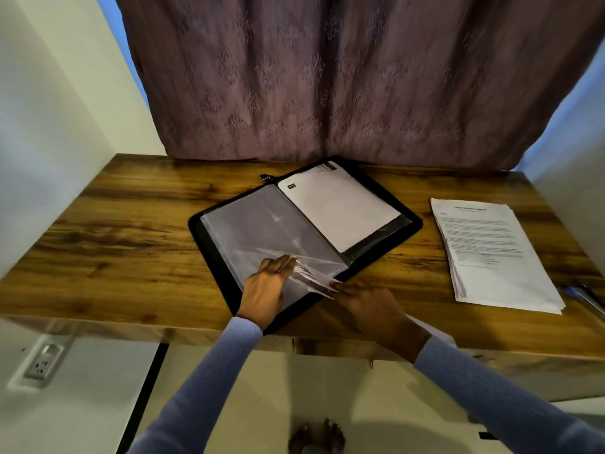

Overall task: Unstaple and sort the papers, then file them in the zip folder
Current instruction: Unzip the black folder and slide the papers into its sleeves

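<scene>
A black zip folder [413,221] lies open on the wooden desk, turned at an angle. Its right half holds a white sheet [340,211] inside a clear sleeve. The left half shows empty clear sleeves [255,231]. My left hand [266,288] rests on the left sleeves, its fingers spreading the near corners. My right hand [370,306] pinches the near corner of one clear sleeve and lifts it slightly. A stack of printed papers [491,253] lies on the desk to the right of the folder.
The wooden desk [114,231] stands against a purple curtain [327,77]. A pen-like object [586,296] lies at the right edge beside the paper stack. A wall socket [42,362] sits below the desk on the left.
</scene>
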`<state>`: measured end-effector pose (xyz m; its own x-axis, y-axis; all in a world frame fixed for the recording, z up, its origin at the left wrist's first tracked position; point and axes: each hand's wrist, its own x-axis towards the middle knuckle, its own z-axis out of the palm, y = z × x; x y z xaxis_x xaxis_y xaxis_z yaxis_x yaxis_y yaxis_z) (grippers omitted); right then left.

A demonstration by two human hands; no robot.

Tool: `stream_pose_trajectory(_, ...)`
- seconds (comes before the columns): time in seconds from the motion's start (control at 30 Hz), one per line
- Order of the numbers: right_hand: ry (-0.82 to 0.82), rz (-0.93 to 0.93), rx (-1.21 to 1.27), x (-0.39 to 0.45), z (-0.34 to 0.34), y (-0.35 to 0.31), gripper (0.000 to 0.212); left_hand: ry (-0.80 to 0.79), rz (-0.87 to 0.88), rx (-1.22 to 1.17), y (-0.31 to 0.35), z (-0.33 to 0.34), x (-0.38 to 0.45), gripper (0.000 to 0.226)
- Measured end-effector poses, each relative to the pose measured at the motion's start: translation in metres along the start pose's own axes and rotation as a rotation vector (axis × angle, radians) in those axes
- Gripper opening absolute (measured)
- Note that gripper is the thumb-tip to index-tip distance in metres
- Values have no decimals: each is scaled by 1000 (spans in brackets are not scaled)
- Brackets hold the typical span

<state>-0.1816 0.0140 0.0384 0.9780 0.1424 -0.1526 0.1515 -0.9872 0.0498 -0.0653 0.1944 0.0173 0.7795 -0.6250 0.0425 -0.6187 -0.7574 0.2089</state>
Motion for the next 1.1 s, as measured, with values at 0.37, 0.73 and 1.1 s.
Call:
stream_pose_trajectory(0.37, 39, -58, -27, 30, 1, -10, 45, 70, 68, 36, 5, 7, -5, 77)
stream_pose_trajectory(0.73, -46, 122, 492, 60, -7, 13, 49, -16, 76, 40, 0, 18, -11, 73)
stream_pose_trajectory(1.1, -50, 439, 1135, 67, 12, 68, 43, 57, 258, 110, -5, 39, -12, 108)
